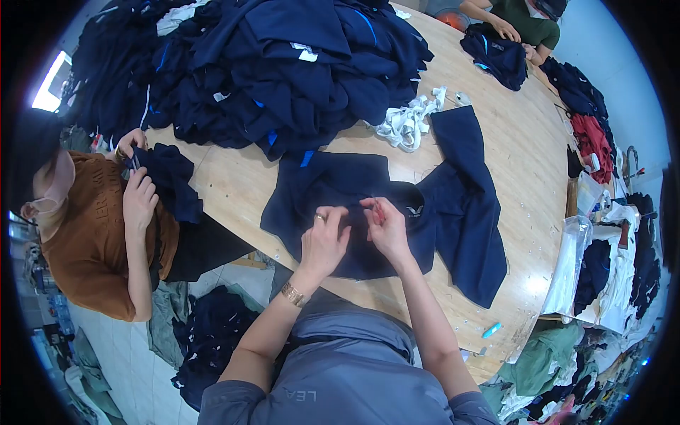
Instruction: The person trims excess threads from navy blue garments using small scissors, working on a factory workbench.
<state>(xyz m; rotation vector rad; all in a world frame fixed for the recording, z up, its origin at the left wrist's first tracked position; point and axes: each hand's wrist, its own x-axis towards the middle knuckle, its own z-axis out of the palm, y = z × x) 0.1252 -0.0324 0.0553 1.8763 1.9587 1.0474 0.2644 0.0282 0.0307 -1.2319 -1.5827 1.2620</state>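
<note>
Both hands work at the middle of a navy garment (453, 205) that lies spread flat on the wooden table (524, 149), close to the person's edge. The left hand (322, 241), with a ring and a wrist bracelet, pinches a fold of the cloth. The right hand (386, 227) is closed narrowly on the same fold just beside it, and whether it also holds a small tool cannot be told.

The cloth looks soft, limp and light, not slippery and not fragile. It would likely sag and bunch if lifted by one point, so a two-handed hold on a seam or hem seems the safer way to take it.

Its broad span runs left to right along the table edge. One long part reaches away toward the white fabric strips (407, 124) and another trails to the lower right. A small white logo (414, 210) faces up beside the right hand.

A heap of navy garments (269, 64) fills the far left, and a co-worker's hand (138, 198) handles another dark piece.
</note>
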